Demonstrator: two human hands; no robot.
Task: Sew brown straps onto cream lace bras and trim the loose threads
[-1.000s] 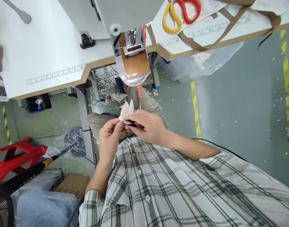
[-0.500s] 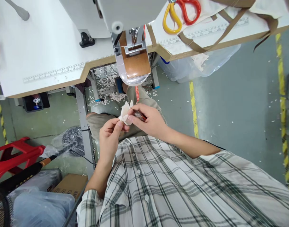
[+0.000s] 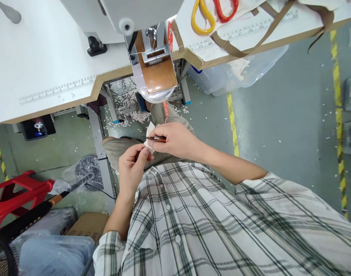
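Note:
Above my lap, my left hand [image 3: 134, 159] pinches a small white piece of fabric [image 3: 150, 132] between thumb and fingers. My right hand [image 3: 175, 141] is closed around small thread snips [image 3: 161, 139] with orange on the handle. Their thin dark tips point left and lie across the white piece, close to my left fingertips. Fingers of the right hand also touch the piece's edge. Whether the blades meet the cloth I cannot tell. Ahead stands a sewing machine [image 3: 155, 73], its needle over a brown plate on a narrow arm.
Yellow and red handled scissors [image 3: 203, 17] and brown straps [image 3: 250, 53] lie on the white table [image 3: 49, 57]. A clear plastic bin [image 3: 218, 80] is under its right side. White scraps litter the floor. At left are a red stool [image 3: 23, 191] and a fan [image 3: 1, 249].
My right hand has turned so the snips lie level, tips leftward across the white piece. Less of the white piece shows. The whole view has shifted slightly.

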